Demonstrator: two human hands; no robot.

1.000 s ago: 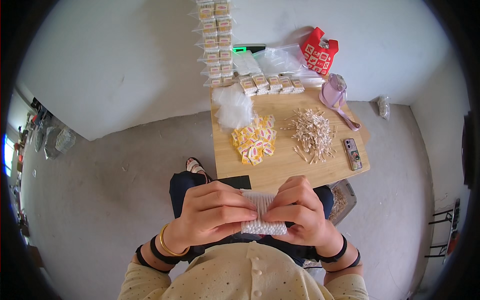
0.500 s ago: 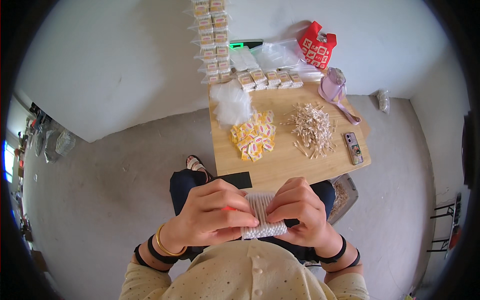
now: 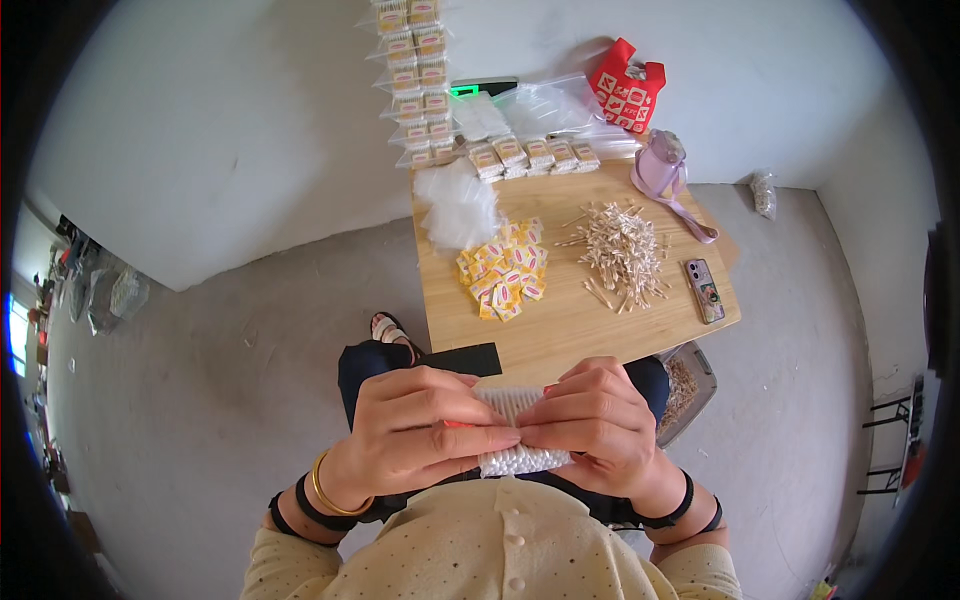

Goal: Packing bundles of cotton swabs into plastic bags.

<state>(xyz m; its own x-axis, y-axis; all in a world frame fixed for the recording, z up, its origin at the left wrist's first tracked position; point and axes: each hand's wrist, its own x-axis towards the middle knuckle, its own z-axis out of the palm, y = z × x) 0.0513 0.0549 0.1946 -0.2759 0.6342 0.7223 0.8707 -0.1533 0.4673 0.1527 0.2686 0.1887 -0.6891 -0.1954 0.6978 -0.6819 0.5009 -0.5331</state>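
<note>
A block of white cotton swabs [image 3: 525,461] is held over my lap, just short of the table's near edge, with rows of rounded cotton tips facing me. My left hand [image 3: 412,425] grips its left side and my right hand [image 3: 600,425] its right side. Both sets of fingers are bent over the top, and the fingertips almost meet at the middle. A small red-orange patch shows between my left fingers; what it is I cannot make out. The undersides of the block and the thumbs are partly hidden.
On the wooden table [image 3: 560,335] lie yellow-and-white cards [image 3: 503,270], loose cotton swabs [image 3: 622,255], clear bags [image 3: 460,205], a phone [image 3: 705,291] and a lilac bottle [image 3: 659,162]. Packed swabs [image 3: 418,75] stand stacked at the back. A grey bin [image 3: 690,395] sits below right.
My fingertips have drawn together across the top of the swab block, the right hand shifting slightly left. The block stays in both hands, and the view has moved a little.
</note>
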